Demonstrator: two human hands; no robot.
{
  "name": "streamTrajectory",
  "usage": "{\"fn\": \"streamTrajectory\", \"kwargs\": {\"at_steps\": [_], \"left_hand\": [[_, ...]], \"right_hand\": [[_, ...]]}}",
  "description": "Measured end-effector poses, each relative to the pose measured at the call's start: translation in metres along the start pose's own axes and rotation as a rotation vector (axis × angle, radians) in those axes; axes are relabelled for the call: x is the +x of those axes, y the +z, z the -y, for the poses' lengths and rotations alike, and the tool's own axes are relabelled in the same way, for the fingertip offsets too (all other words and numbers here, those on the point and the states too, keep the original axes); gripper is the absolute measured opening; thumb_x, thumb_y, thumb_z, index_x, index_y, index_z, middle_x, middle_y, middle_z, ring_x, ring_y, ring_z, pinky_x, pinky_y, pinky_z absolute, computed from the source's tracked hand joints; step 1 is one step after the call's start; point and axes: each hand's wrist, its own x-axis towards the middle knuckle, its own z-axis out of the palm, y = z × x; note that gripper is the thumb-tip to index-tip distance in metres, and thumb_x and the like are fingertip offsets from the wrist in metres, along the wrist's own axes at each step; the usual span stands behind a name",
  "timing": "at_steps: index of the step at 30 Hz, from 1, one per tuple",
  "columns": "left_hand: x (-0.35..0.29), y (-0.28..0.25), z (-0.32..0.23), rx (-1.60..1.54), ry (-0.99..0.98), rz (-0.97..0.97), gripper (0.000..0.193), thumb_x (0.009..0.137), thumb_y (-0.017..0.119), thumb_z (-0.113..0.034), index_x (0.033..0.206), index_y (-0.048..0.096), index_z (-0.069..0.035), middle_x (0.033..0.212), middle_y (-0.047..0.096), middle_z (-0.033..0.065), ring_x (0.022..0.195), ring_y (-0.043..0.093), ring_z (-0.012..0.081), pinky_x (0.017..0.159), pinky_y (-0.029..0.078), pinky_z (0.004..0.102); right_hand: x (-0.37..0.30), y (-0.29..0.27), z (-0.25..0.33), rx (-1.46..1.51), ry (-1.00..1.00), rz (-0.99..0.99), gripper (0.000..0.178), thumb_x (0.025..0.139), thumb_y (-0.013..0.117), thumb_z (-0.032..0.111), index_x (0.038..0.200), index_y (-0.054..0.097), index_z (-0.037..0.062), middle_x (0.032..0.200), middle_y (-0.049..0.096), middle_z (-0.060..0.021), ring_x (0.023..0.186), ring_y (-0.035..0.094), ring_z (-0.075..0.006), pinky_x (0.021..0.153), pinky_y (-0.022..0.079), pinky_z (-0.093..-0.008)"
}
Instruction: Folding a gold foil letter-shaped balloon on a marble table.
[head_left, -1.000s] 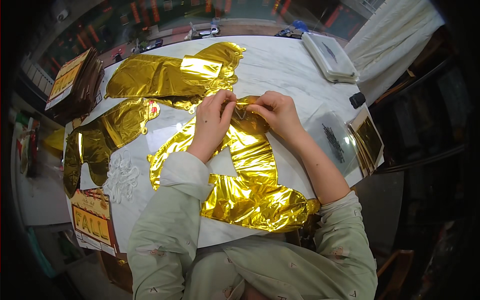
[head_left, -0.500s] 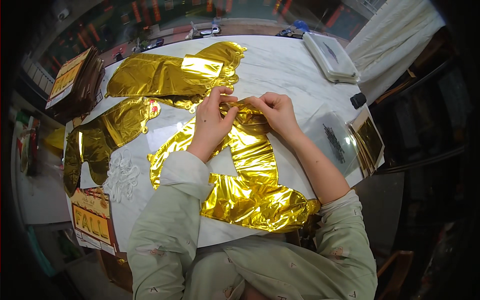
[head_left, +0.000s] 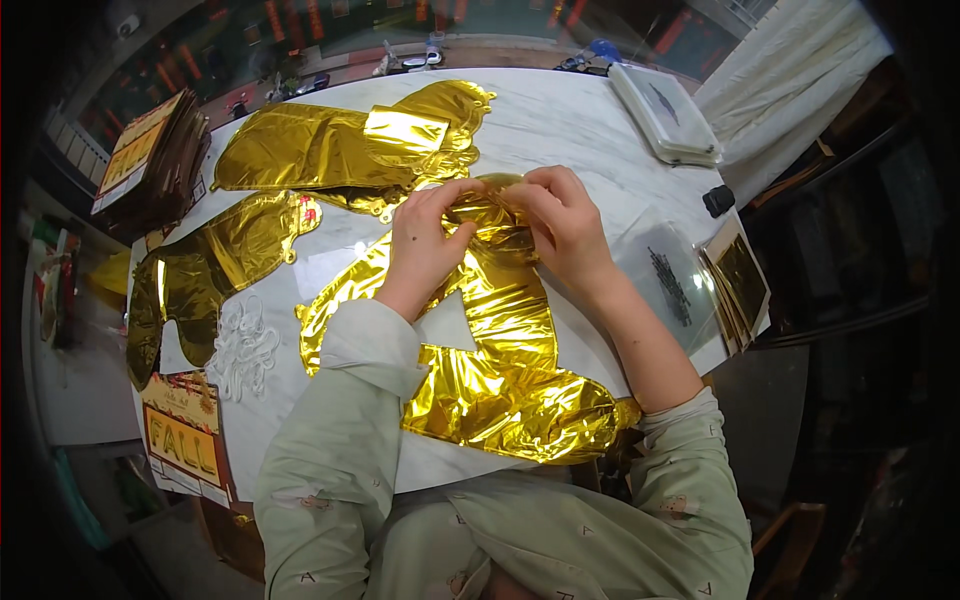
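A flat, shiny gold foil balloon (head_left: 510, 320), letter-shaped with a gap in its middle, lies spread on the table in front of me. At its far end my left hand (head_left: 428, 235) grips the crinkled foil, thumb and fingers curved around it. Just to the right, my right hand (head_left: 565, 225) pinches the same end, fingers bent over the foil. Their fingers hide exactly what is held there. Beyond the hands lie more flat gold balloons (head_left: 290, 150), one overlapping another. A further flat gold balloon (head_left: 225, 250) lies to the left.
Tangled white string (head_left: 243, 350) lies left of my arm. Printed cards (head_left: 150, 155) are stacked at the far left, another card (head_left: 185, 440) nearer. On the right are a plastic box (head_left: 665, 110), a small black object (head_left: 717, 201), a clear bag (head_left: 640, 260) and folded gold packs (head_left: 738, 285).
My right hand has turned, its fingers curling further over the foil. The balloon's far end has opened out a little between my hands. My left hand has barely shifted.
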Motion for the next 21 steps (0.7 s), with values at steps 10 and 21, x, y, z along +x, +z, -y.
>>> {"fn": "streamTrajectory", "kwargs": {"at_steps": [10,21], "left_hand": [[-0.001,0.003,0.004,0.012,-0.012,-0.007,0.039,0.079,0.073,-0.012,0.117,0.072,-0.015,0.096,0.073,0.0086,0.095,0.066,0.0303,0.090,0.048,0.0439],[0.000,0.006,0.006,0.046,0.135,-0.105,0.021,0.080,0.073,-0.010,0.102,0.075,-0.008,0.091,0.073,0.0104,0.087,0.067,0.0308,0.082,0.051,0.0427]], "right_hand": [[-0.006,-0.010,-0.003,-0.191,-0.025,0.311,0.030,0.076,0.077,0.006,0.106,0.073,0.0073,0.099,0.066,-0.0069,0.092,0.064,-0.0277,0.080,0.055,-0.0397],[-0.010,-0.021,-0.019,-0.324,0.015,0.373,0.025,0.071,0.072,0.000,0.094,0.074,0.0081,0.095,0.072,-0.0045,0.092,0.067,-0.0265,0.079,0.056,-0.0395]]}}
